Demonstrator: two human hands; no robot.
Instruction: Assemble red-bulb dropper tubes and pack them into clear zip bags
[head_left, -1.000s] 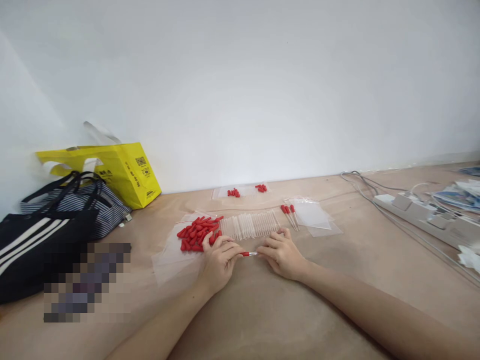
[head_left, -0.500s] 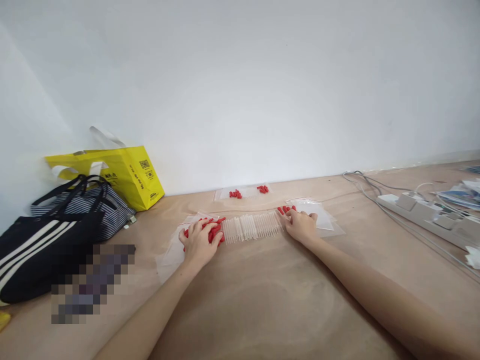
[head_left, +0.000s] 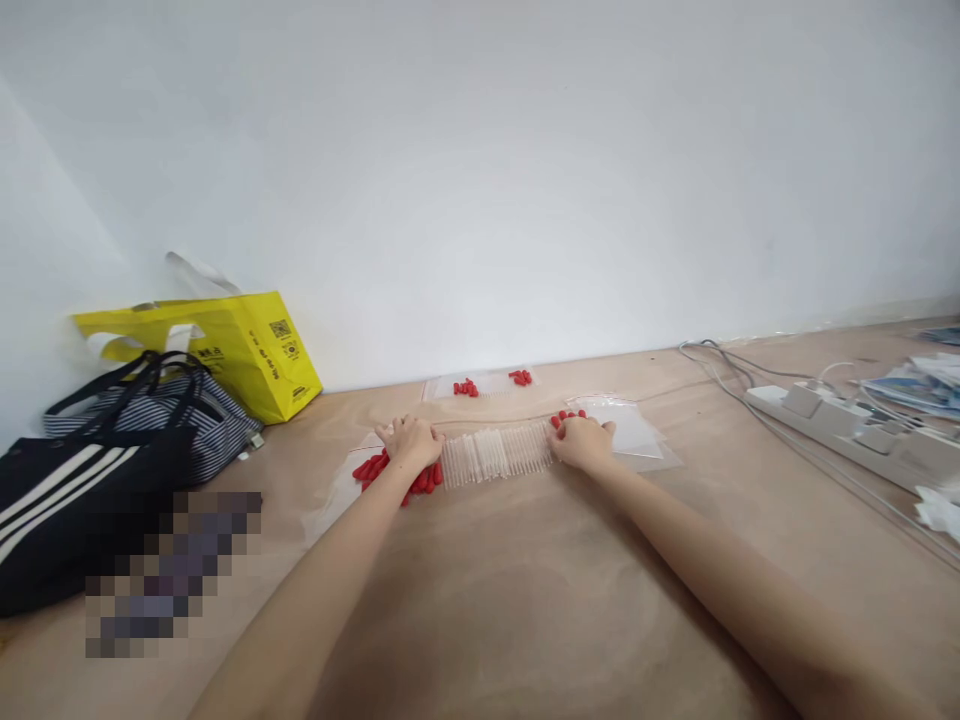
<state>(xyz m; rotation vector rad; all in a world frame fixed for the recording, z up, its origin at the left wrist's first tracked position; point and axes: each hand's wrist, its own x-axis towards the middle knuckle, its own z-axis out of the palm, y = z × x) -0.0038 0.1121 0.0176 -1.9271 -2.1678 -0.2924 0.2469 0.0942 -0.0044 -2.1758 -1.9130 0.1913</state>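
A row of thin whitish sticks [head_left: 491, 455] lies side by side on the wooden table, with red pieces at both ends. My left hand [head_left: 410, 443] rests over the far side of the left pile of red pieces [head_left: 425, 480], its fingers apart. My right hand [head_left: 585, 441] is at the right end of the row, touching the small red pieces [head_left: 568, 415]; its fingertips are bent down and what they may grip is hidden. Clear plastic bags [head_left: 626, 430] lie beyond my right hand, and another [head_left: 330, 505] lies under the left pile.
Near the wall, a flat clear bag [head_left: 491, 382] holds more sticks and red pieces. A yellow bag [head_left: 262, 350] and a black bag [head_left: 97, 490] stand at the left. A white power strip [head_left: 847, 432] with cables lies at the right.
My left hand has moved up to the far side of the left pile, uncovering more red pieces. My right hand has curled slightly at the row's right end. The view has shifted a little.
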